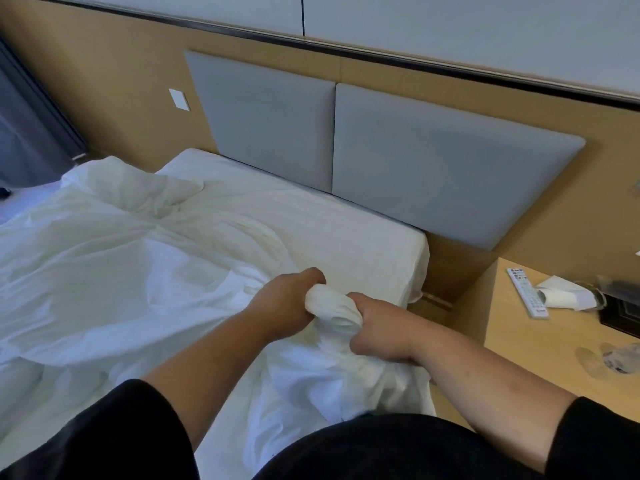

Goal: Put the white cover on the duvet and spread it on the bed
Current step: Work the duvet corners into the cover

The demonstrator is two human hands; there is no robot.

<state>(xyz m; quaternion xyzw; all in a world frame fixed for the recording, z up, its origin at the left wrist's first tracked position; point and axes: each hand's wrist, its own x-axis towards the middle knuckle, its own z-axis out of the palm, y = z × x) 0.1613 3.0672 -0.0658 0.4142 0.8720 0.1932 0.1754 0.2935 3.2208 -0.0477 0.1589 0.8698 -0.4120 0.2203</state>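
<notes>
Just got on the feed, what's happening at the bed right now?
A person is standing at the bed's side, near the headboard. Both the left hand and the right hand grip a bunched corner of the white cover. The rest of the bedding lies rumpled across the mattress, not yet spread flat. A remote sits on the nightstand.

You see two hands, left hand [287, 299] and right hand [381, 332], centre frame. Two grey headboard panels [266, 119], upper middle. One remote [528, 292], right edge. One wall switch [179, 98], upper left. One bed [311, 216].
</notes>
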